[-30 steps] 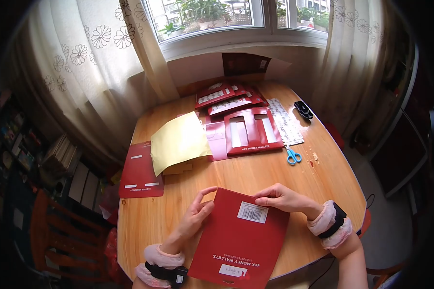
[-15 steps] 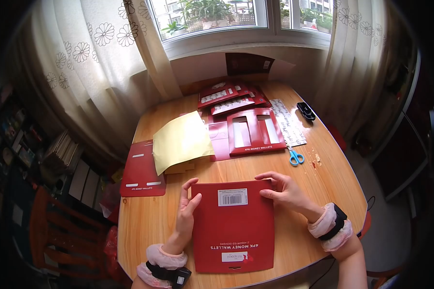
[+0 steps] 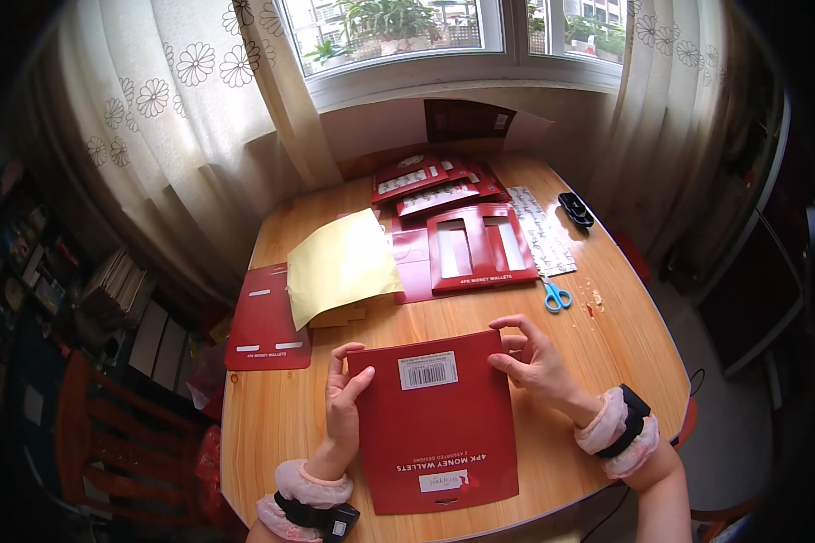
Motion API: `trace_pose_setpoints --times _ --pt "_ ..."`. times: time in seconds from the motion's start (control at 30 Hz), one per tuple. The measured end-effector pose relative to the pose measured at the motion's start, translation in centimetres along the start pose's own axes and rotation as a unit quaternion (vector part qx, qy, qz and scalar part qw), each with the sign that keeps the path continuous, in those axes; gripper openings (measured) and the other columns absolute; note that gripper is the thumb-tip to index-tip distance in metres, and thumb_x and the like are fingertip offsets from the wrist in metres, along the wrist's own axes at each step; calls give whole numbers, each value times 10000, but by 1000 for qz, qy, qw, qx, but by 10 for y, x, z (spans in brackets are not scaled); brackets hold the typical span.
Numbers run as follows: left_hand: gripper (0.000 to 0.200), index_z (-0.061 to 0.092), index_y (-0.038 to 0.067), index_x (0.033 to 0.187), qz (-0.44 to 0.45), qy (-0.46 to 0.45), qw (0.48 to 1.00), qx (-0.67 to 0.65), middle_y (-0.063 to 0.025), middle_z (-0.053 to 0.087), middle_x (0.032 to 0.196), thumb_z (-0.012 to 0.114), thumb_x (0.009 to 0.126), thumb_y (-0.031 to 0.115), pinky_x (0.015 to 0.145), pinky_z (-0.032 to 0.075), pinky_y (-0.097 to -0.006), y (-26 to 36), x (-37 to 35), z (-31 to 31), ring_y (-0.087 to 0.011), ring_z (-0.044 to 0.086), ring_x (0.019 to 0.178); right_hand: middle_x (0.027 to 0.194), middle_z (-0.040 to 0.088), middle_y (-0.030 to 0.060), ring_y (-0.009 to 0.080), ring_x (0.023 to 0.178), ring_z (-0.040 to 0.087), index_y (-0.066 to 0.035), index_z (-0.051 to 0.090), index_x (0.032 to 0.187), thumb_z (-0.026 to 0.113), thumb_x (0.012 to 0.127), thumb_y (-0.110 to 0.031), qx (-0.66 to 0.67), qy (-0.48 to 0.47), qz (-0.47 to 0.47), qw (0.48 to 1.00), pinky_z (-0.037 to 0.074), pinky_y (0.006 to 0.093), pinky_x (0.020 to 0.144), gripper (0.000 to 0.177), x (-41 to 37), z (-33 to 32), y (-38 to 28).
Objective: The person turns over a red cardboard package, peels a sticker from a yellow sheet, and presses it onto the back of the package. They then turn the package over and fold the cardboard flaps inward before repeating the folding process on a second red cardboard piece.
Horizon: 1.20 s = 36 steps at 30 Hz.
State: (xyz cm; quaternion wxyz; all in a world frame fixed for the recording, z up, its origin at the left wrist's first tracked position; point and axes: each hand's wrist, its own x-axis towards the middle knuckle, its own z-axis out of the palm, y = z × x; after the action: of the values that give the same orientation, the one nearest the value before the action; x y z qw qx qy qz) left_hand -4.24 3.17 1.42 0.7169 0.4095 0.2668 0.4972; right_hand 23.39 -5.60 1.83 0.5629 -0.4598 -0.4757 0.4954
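Note:
A red card packet [image 3: 436, 416] printed "4PK MONEY WALLETS" lies at the table's near edge, its text upside down and a white barcode label near its far end. My left hand [image 3: 342, 398] pinches its far left corner between thumb and fingers. At the far right corner, my right hand [image 3: 539, 366] has its thumb and curled fingers on the card's edge. Both wrists wear pale fabric bands with black straps.
Beyond the packet are a yellow sheet [image 3: 344, 267], a red card with slots [image 3: 270, 326], a red windowed packet [image 3: 480, 249] and a pile of red packets [image 3: 435, 185]. Blue-handled scissors [image 3: 557, 296], a patterned sheet [image 3: 543, 231] and a black object [image 3: 575, 211] lie at the right.
The far end of the red packet has shifted slightly left and turned a little, its far right corner now higher. Both hands have moved slightly with it.

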Motion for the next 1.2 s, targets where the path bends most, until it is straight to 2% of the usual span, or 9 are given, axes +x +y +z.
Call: trace_pose_setpoints --times 0.1,0.3,0.4,0.6,0.8,0.87,1.0,1.07,1.2 --pt "343 482 136 1253 9 2 1000 17 -51 648 1033 584 943 28 790 563 -266 2 -1 3 -122 649 898 959 677 32 8 639 526 -111 456 1313 671 958 -105 -15 0 13 1000 350 166 477 415 -1 -2 2" --pt "307 497 139 1213 20 0 1000 -7 -49 654 979 576 949 4 754 561 -258 -3 0 1 -117 652 862 1016 667 32 20 727 612 -145 458 1239 659 966 -106 44 0 36 998 378 146 481 341 -1 -1 3" --pt "237 517 138 1159 28 12 999 -19 -41 659 938 566 969 5 725 550 -240 -6 0 1 -105 654 822 979 672 39 11 644 545 -132 463 1212 665 962 -100 66 14 41 997 326 166 444 323 -1 2 1" --pt "87 536 121 1024 37 33 999 -12 -31 664 896 567 999 44 657 519 -201 -15 5 -12 -73 642 762 1013 684 40 26 720 616 -135 448 1209 659 967 -114 91 7 65 994 374 152 458 322 -3 8 -7" --pt "47 540 83 1030 36 1 996 80 -37 671 855 579 1005 78 654 503 -192 -14 9 -13 -66 633 751 989 685 51 32 657 610 -123 455 1195 652 972 -130 86 10 55 995 363 168 408 298 -2 -1 -9" --pt "104 547 60 1079 68 -33 974 215 -67 698 887 604 993 70 677 516 -204 -7 5 -10 -80 650 800 959 684 58 33 608 594 -103 457 1185 651 970 -128 79 11 57 995 339 171 383 290 -1 -5 -7" --pt "157 551 46 1115 66 -51 977 198 -110 722 932 624 975 44 701 538 -225 -7 8 -13 -108 674 836 947 686 61 28 582 577 -80 475 1207 642 974 -126 69 15 44 997 328 170 377 290 0 -8 -6" --pt "167 534 31 1104 49 -60 971 228 -152 731 947 631 968 33 709 554 -243 -5 8 -14 -142 695 841 953 689 57 20 576 566 -63 505 1229 631 979 -123 60 19 66 996 327 169 376 286 1 -7 -6" --pt "171 509 25 1086 20 -60 975 215 -177 732 930 632 968 35 702 559 -244 -3 8 -14 -160 707 825 957 693 51 16 582 568 -62 531 1236 624 983 -123 53 11 79 995 330 169 376 277 2 -11 -1"
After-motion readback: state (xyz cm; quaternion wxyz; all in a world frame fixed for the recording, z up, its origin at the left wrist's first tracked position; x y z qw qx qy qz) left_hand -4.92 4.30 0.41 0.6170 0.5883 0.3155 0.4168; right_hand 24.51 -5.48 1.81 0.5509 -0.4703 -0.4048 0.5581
